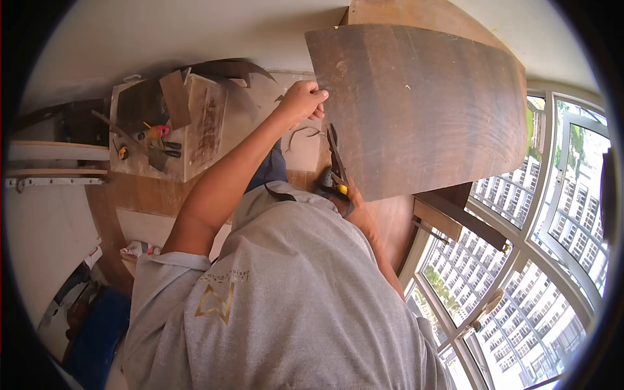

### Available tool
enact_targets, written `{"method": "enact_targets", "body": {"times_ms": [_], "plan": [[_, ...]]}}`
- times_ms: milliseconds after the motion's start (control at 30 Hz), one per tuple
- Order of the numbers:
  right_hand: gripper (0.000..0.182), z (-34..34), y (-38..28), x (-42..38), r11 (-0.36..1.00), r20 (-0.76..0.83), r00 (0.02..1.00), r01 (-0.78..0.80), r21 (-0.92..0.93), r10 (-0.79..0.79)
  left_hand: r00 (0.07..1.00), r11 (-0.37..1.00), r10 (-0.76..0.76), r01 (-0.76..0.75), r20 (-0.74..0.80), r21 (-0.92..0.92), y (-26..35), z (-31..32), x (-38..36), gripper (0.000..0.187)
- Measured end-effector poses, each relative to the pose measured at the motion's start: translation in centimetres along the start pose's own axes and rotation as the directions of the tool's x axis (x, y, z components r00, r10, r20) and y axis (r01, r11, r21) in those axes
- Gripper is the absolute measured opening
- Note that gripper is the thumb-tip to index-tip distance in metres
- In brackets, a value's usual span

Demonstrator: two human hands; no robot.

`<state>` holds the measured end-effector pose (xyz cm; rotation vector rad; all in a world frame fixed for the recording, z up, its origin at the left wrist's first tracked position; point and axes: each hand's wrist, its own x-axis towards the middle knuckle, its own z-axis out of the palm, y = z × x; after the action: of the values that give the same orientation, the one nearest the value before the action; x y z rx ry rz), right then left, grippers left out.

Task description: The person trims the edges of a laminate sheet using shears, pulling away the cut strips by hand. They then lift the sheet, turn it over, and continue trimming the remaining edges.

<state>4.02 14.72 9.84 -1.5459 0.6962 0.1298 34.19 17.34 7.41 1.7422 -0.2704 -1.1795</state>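
Observation:
At the left edge of a large brown wooden board [422, 104], my left hand [304, 102] is closed, fingertips right by the edge. Whatever it may pinch is too small to make out. Lower along the same edge, my right hand [351, 200] is closed around a long dark tool [336, 156] with a yellow part, partly hidden by the board. The tool points away from me, close beside the board's edge.
A worn wooden box [208, 123] at the left bears a tape measure [123, 153], a red tool [158, 131] and wood scraps. Large windows [520, 260] are on the right. A blue object [97, 338] lies at lower left.

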Motion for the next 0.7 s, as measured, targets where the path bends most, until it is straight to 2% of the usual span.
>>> {"method": "enact_targets", "body": {"times_ms": [100, 200, 267, 300, 367, 400, 467, 600, 667, 700], "plan": [[0.057, -0.2, -0.1, -0.1, 0.995, -0.035, 0.999, -0.007, -0.102, 0.003, 1.0, 1.0, -0.01, 0.01, 0.004, -0.014, -0.2, 0.0, 0.1, 0.029], [0.058, -0.1, -0.9, -0.3, 0.998, -0.02, 1.0, -0.018, -0.057, 0.017, 1.0, 1.0, -0.01, 0.011, 0.009, -0.018, -0.2, 0.0, 0.1, 0.028], [0.058, 0.2, -1.9, -0.3, 0.997, -0.036, 0.998, -0.043, 0.063, 0.045, 1.0, 1.0, -0.008, 0.008, 0.011, -0.023, -0.1, 0.0, 0.0, 0.027], [0.058, 0.0, -1.7, 0.1, 0.997, -0.034, 0.998, -0.044, 0.064, 0.046, 1.0, 0.999, -0.017, 0.017, 0.015, -0.042, -0.1, 0.1, 0.0, 0.027], [0.056, -0.6, -1.2, 1.0, 0.987, 0.104, 0.991, -0.099, 0.124, 0.087, 0.999, 0.998, -0.031, 0.032, 0.023, -0.054, -0.3, 0.0, -0.3, 0.027], [0.056, -0.5, -1.8, 1.2, 0.987, 0.098, 0.991, -0.098, 0.125, 0.086, 0.999, 0.999, -0.023, 0.024, 0.03, -0.04, -0.1, -0.1, -0.2, 0.027], [0.055, -0.6, -3.2, 1.2, 0.992, 0.08, 0.991, -0.115, 0.043, 0.111, 0.999, 0.999, -0.018, 0.019, 0.038, -0.034, 0.1, -0.2, -0.3, 0.027], [0.053, -0.5, -4.8, 1.4, 0.995, 0.081, 0.994, -0.078, 0.055, 0.074, 0.998, 0.998, -0.026, 0.03, 0.061, -0.052, 0.0, -0.3, 0.0, 0.028], [0.049, -0.2, -4.7, 1.2, 0.989, 0.018, 0.995, -0.095, -0.113, 0.098, 0.997, 0.997, -0.037, 0.042, 0.069, -0.069, -0.5, -0.4, 0.4, 0.027], [0.049, 0.1, -5.0, 1.1, 0.989, 0.01, 0.995, -0.098, -0.113, 0.1, 0.997, 0.996, -0.03, 0.036, 0.075, -0.08, -0.6, -0.4, 0.5, 0.027]]}}
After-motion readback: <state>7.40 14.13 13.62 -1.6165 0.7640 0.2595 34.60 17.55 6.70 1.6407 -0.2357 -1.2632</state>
